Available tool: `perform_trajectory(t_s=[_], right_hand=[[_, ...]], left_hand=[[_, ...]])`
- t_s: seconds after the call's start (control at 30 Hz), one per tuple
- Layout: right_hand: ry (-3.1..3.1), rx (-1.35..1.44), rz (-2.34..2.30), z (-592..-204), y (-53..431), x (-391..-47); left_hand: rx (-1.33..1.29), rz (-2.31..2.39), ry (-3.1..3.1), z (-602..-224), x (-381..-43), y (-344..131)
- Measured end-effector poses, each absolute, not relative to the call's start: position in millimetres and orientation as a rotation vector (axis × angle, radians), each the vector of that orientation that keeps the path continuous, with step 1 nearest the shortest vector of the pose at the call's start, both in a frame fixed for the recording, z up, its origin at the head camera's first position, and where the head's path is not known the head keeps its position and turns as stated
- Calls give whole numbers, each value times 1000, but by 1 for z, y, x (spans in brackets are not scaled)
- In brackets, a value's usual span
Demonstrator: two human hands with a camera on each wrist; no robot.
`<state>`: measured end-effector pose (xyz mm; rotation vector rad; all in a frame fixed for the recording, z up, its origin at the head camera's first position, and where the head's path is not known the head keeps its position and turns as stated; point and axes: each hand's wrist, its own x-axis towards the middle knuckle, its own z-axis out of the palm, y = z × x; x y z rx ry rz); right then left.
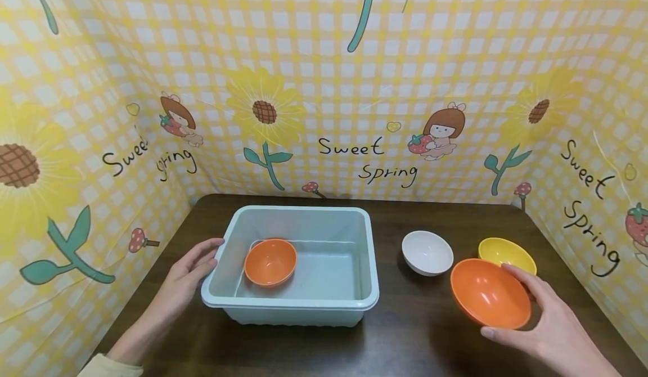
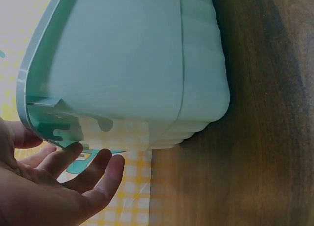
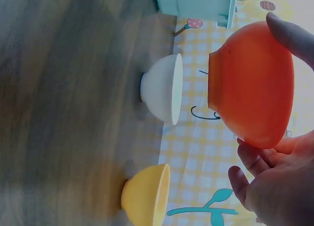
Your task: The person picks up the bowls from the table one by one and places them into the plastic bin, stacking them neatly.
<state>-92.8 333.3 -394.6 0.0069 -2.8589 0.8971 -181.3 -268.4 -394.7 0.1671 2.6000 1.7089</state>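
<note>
My right hand (image 1: 552, 321) holds an orange bowl (image 1: 491, 295) by its rim, thumb on the near side and fingers on the far side. In the right wrist view this orange bowl (image 3: 255, 86) is up off the table, its foot showing. Another orange bowl (image 1: 270, 261) sits inside the pale blue-green plastic basin (image 1: 298, 315), toward its left. My left hand (image 1: 187, 275) is at the basin's left rim. In the left wrist view its fingers (image 2: 105, 179) are loosely bent and spread beside the basin wall (image 2: 117, 54).
A white bowl (image 1: 427, 253) stands on the dark wooden table (image 1: 405, 332) right of the basin. A yellow bowl (image 1: 506, 256) stands farther right, partly hidden behind the held orange bowl. Yellow checked cloth (image 1: 354, 95) with printed flowers hangs around the table's back and sides.
</note>
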Motion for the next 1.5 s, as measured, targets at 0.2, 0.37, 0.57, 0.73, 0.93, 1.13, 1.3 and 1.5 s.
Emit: perform_trajectory(t_s=[0.2,0.37,0.57,0.73,0.93,1.13,1.3,1.5], right_hand=[[-2807,67,864,-385,323,-97],[-2794,109,895,-376,316,-103],[-2734,190,888,-369,308,-109],[-2719,233,906,-362,301,-113],[-2703,305,947,-351,291,-120],[-2679,347,974,-338,281,-128],[-2694,351,1017,-333,274,-133],[-2702,354,1026,-331,265,-140]], left_hand=[[182,1721,2602,-394,-181,-269],[180,1723,2606,-395,-181,-268],[184,1726,2600,-396,-181,-268],[202,1738,2588,-395,-183,-266],[210,1749,2584,-395,-181,-267],[234,1761,2568,-394,-182,-269],[217,1719,2598,-395,-182,-269],[203,1708,2612,-395,-182,-269]])
